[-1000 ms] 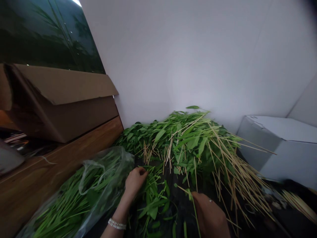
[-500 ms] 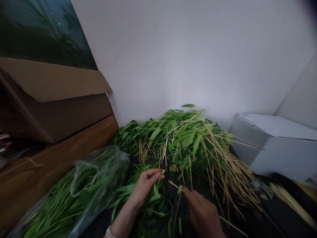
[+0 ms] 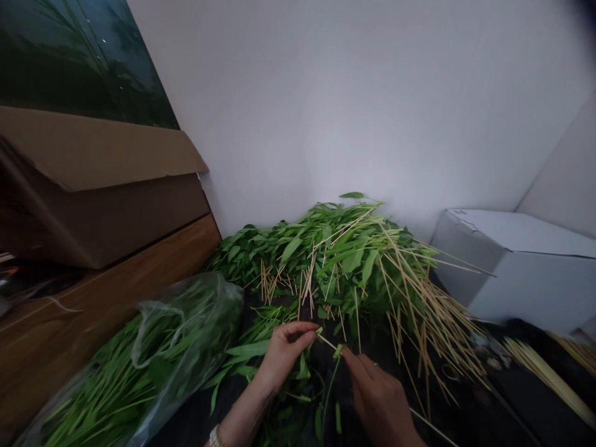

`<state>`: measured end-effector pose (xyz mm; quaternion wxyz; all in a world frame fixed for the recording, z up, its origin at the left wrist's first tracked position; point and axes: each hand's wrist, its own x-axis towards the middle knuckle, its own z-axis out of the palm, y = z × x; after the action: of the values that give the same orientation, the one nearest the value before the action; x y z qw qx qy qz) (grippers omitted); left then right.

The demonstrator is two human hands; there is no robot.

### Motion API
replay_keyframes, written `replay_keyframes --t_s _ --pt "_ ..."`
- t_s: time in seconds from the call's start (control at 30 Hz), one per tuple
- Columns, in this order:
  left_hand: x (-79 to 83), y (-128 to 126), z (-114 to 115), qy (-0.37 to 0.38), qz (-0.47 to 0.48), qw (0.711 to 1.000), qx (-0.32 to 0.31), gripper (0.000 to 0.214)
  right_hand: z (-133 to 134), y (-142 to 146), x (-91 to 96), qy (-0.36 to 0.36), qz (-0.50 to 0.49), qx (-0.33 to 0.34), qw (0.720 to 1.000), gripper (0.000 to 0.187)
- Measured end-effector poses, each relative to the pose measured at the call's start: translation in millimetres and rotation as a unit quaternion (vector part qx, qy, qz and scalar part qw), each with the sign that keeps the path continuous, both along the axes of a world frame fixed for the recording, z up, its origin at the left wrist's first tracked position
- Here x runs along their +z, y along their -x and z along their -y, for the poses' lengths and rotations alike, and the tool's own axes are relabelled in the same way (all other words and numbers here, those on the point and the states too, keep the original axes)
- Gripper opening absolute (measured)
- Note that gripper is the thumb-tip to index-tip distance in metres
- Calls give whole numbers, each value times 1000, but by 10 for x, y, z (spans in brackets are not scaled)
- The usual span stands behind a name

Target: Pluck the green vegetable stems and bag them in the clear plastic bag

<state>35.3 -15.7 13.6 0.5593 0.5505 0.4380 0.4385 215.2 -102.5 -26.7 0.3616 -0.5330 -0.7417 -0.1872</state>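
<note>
Left hand (image 3: 287, 351): pinching a green stem piece (image 3: 319, 331) between thumb and forefinger, right at the stick's point.
Right hand (image 3: 379, 388): clasped on the thin stick (image 3: 329, 341), fingertips just beside a folded stem (image 3: 338, 352); tail perhaps the pale length showing past the wrist, too dim to be sure.
Stick's point: just changed; apart from the stem piece half a second ago, now touching; gap between hands bridged, so alignment seems to matter most.
Loose leaves (image 3: 249, 351): beside and under left hand.
Plastic bag (image 3: 228, 304): left of left hand, near the forearm; limiting sideways swing.
Leafy pile (image 3: 354, 261): beyond both hands, against the wall (image 3: 349, 105); only a narrow dark strip between.
Splayed sticks (image 3: 435, 316): right of right hand, ends jutting nearer; tighter room there.
</note>
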Motion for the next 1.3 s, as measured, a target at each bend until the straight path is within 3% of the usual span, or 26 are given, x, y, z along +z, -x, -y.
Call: replay_keyframes --t_s 0.37,0.63,0.73,1.03,1.3 --pt "-31 -24 -2 -5 12 1000 14 27 -3 9 -10 2 -5 -9 1000 36" --pt "-153 -19 12 30 48 998 4 29 -11 30 -40 10 -33 15 999 37" --pt "-174 -19 0 26 64 998 -12 36 -31 34 -43 -1 -35 26 999 37" --pt "-178 23 -45 14 15 998 -58 26 -43 33 -1 -35 -47 46 997 37" --pt "-109 -89 89 7 -2 987 -163 26 -37 106 -156 -1 -67 37 997 37"
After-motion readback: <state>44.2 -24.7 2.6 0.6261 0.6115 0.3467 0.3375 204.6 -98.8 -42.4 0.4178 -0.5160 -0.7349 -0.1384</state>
